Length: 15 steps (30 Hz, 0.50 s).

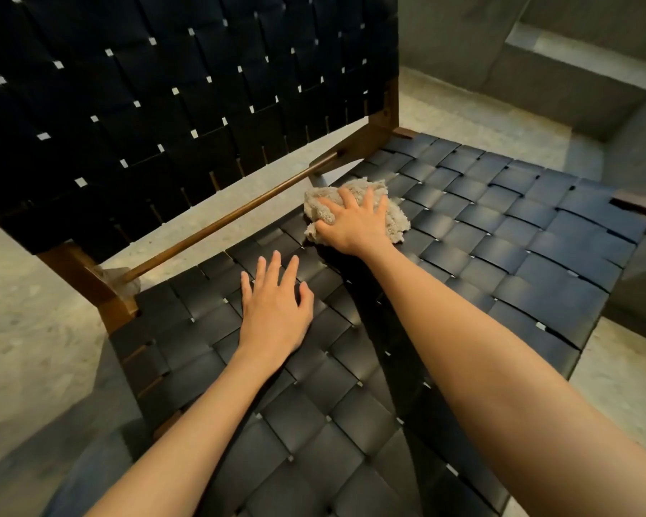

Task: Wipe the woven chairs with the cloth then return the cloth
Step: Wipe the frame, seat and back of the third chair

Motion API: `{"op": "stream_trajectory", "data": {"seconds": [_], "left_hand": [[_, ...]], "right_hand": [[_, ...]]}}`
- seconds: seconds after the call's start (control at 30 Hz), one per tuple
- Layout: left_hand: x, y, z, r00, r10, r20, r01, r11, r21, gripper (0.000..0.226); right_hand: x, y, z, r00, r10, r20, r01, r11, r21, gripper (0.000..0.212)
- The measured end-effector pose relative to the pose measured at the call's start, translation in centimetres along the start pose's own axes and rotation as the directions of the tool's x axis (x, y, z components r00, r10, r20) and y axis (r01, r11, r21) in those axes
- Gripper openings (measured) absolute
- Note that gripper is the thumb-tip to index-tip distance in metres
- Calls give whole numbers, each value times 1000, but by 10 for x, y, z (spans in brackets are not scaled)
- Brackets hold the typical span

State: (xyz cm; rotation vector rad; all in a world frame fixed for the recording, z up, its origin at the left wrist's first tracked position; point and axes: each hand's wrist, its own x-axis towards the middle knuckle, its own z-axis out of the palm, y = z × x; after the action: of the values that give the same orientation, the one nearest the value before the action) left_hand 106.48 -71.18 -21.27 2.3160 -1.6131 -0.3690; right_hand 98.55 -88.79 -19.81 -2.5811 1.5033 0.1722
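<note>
A chair with a black woven-strap seat (519,255) and a black woven backrest (172,106) on a dark wooden frame fills the view. A crumpled beige cloth (394,222) lies on the seat near its back edge. My right hand (355,225) presses down on the cloth with spread fingers, covering its middle. My left hand (275,304) rests flat on the seat straps, fingers straight, a little nearer to me and left of the cloth. It holds nothing.
A wooden rail (232,218) runs between backrest and seat. Grey concrete floor (23,292) surrounds the chair. A concrete step or ledge (575,80) rises at the back right. A wooden frame corner (638,208) sticks out at the seat's right edge.
</note>
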Motion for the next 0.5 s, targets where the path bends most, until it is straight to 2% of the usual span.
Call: {"op": "stream_trajectory", "data": {"seconds": [0.23,0.37,0.5], "left_hand": [[0,2,-7,999,2,54,-3,1000,25,52],[-4,6,-16,987,14,162,-25,997,70,54],[-13,19,-20,963,20,269,-32,999,41,56]], "right_hand": [[-89,36,-19,990,127,64,-124,991,-48,56],[-157,60,-29,962,273,-1,-273,959,-83,56],[-205,80,-37,906,420,-62,-423,904,-56,55]]}}
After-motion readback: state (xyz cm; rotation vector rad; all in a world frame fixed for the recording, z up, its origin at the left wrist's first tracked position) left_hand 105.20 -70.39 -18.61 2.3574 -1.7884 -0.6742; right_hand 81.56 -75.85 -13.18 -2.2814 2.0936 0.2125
